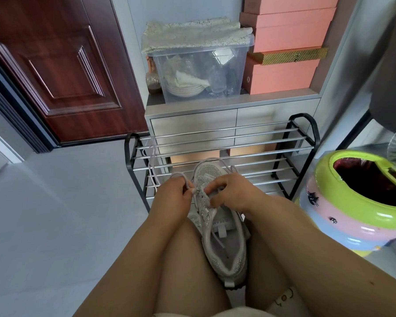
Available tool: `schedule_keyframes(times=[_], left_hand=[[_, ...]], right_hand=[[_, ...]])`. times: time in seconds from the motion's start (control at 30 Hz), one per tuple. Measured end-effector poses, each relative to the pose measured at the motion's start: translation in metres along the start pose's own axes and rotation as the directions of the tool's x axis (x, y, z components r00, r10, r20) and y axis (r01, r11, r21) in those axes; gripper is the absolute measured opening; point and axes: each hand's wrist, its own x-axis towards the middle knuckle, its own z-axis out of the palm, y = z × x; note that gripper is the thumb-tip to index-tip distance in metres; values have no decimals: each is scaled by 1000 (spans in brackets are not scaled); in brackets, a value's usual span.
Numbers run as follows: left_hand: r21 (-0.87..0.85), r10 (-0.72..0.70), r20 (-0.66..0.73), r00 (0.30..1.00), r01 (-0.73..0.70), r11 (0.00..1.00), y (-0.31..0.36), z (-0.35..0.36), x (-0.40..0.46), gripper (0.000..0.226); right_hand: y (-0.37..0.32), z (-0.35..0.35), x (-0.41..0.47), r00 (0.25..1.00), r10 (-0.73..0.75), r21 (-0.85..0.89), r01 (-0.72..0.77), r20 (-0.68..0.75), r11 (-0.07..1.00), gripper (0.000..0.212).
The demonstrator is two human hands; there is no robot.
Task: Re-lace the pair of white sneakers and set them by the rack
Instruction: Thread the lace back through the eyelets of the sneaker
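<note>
Together, both hands (172, 195) (229, 191) pinching lace (188, 184) over sneaker (224, 243).

Bare left hand (173, 197) and bare right hand (229, 193), no rings or watch showing, bare forearms without sleeves, bare thighs, pale cream shorts (215, 313) at the bottom edge, small cartoon sticker or mark (284, 297) on the right leg

Looking forward and steeply down from head height, close over the lap and both hands, facing the shoe rack (220, 154) and door (55, 65).
</note>
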Motion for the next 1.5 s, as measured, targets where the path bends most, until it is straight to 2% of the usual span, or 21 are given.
schedule_keyframes(times=[0.1, 0.27, 0.33, 0.4, 0.47, 0.57, 0.73, 0.87, 0.97, 1.1, 1.23, 1.33, 1.5], left_hand=[[-36, -39, 49, 998, 41, 999, 1, 1, 2, 7], [-342, -190, 109, 976, 216, 914, 2, 0, 3, 14], [-360, -204, 109, 973, 230, 904, 5, 0, 3, 10], [-311, -200, 119, 973, 228, 923, 8, 0, 4, 17], [-277, -196, 133, 972, 226, 934, 10, 0, 5, 19], [-397, -224, 150, 963, 266, 878, 10, 1, 4, 22], [-513, -269, 100, 958, 281, 811, 13, 0, 2, 5], [-420, -233, 122, 965, 262, 869, 10, 1, 3, 11], [-338, -211, 144, 967, 248, 908, 12, 2, 4, 13], [-379, -268, 341, 901, 393, 838, 22, -9, 4, 15], [-214, -214, 470, 856, 346, 914, 29, -20, 5, 36], [-120, -228, 482, 846, 321, 939, 33, -18, 8, 39], [-20, -242, 369, 898, 267, 963, 31, -16, 12, 12]], right_hand=[[0, 1, 0, 1000, -5, 14, 5, 10, 1000, 26], [0, 1, 6, 997, 55, 40, -57, 45, 998, 10], [-1, 1, 5, 995, 90, 74, -93, 45, 993, 38], [-1, 2, 3, 997, 72, 69, -73, 23, 995, 68], [-1, 2, 0, 999, 52, 57, -52, 3, 997, 83], [-6, 2, -3, 998, 41, 44, -40, -37, 998, 88], [-9, 2, -5, 999, 11, 25, -10, -45, 1000, 91], [-4, 5, 1, 998, -22, 15, 23, -54, 1000, 99], [-4, 5, -1, 999, -33, 38, 35, -41, 999, 96], [-13, -4, -17, 1000, -1, 124, 1, 3, 992, 89], [-22, -14, -29, 999, 32, 156, -34, 19, 987, 84], [-17, -7, -18, 999, 34, 196, -26, -35, 980, 91], [-2, -2, 0, 989, 39, 132, -20, -144, 991, 88]])
